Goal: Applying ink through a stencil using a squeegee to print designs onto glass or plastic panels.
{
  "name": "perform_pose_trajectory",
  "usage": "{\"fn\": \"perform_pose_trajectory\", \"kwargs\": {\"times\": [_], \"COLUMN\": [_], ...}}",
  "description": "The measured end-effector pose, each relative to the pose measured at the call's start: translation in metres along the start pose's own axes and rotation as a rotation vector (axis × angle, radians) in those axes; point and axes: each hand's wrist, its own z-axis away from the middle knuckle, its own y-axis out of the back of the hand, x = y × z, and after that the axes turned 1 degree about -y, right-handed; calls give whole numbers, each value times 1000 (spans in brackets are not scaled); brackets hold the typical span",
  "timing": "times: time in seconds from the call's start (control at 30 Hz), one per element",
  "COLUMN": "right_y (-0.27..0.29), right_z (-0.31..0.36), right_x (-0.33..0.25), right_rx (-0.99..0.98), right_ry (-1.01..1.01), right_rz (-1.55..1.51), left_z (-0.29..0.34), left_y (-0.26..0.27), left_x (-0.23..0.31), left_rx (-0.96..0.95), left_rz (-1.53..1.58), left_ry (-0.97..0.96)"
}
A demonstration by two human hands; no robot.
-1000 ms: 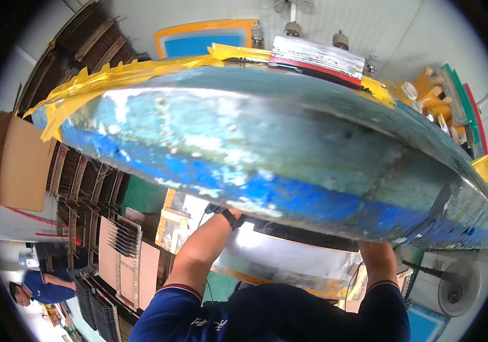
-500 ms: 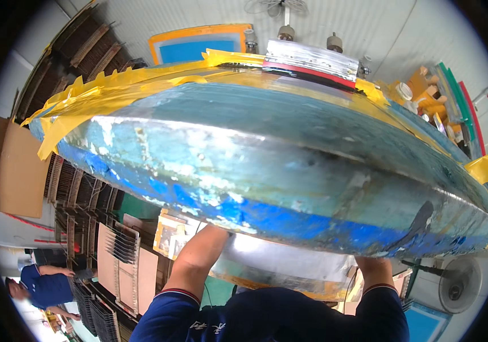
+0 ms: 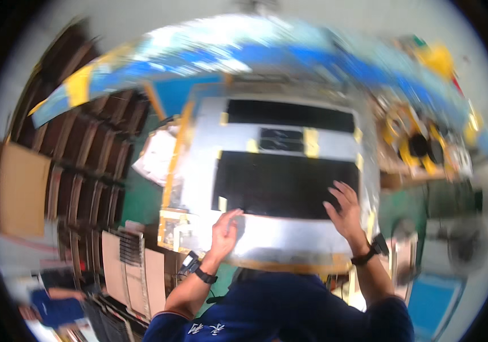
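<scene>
My left hand (image 3: pixel 224 233) hovers near the lower left corner of a large black sheet (image 3: pixel 284 182), its fingers apart and nothing in it. Over that sheet's lower right part is my right hand (image 3: pixel 345 212), fingers spread and holding nothing. Whether either hand touches the surface, I cannot tell. The sheet lies on a pale metal-topped table (image 3: pixel 198 176). Above it on the table are a small black piece (image 3: pixel 281 140) and a long black strip (image 3: pixel 289 114), with bits of yellow tape at their edges. A blue, paint-worn framed panel (image 3: pixel 244 54) stands raised beyond the table, blurred.
Dark racks (image 3: pixel 93 131) line the left side, with a cardboard sheet (image 3: pixel 22 188) beside them. Tape rolls and containers crowd a side shelf (image 3: pixel 412 170) at right. A fan (image 3: pixel 466 245) stands lower right. Another person (image 3: pixel 59 308) is at lower left.
The blue framed panel has gone up and away from me, uncovering the tabletop and black sheets. My hands, hidden beneath its edge before, now show over the table, empty.
</scene>
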Motion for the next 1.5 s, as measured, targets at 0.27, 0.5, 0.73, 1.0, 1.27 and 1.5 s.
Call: {"fn": "perform_pose_trajectory", "kwargs": {"times": [0.27,0.5,0.73,1.0,1.27,1.5], "right_y": [7,34,79,91,80,63], "right_z": [222,450,677,772,781,795], "right_x": [-70,-72,-14,25,32,37], "right_rx": [73,332,721,406,645,681], "right_ry": [-269,-912,-1451,-1634,-1493,-1488], "right_rz": [-63,136,292,-480,-875,-906], "left_z": [79,171,292,382,387,376], "left_y": [-73,-169,-322,-416,-433,-362], "left_x": [33,83,95,141,183,182], "left_rx": [-592,-1194,-1295,-1242,-1304,-1312], "left_rz": [251,180,26,-368,-688,-654], "left_ry": [-111,-169,-639,-488,-564,-543]}}
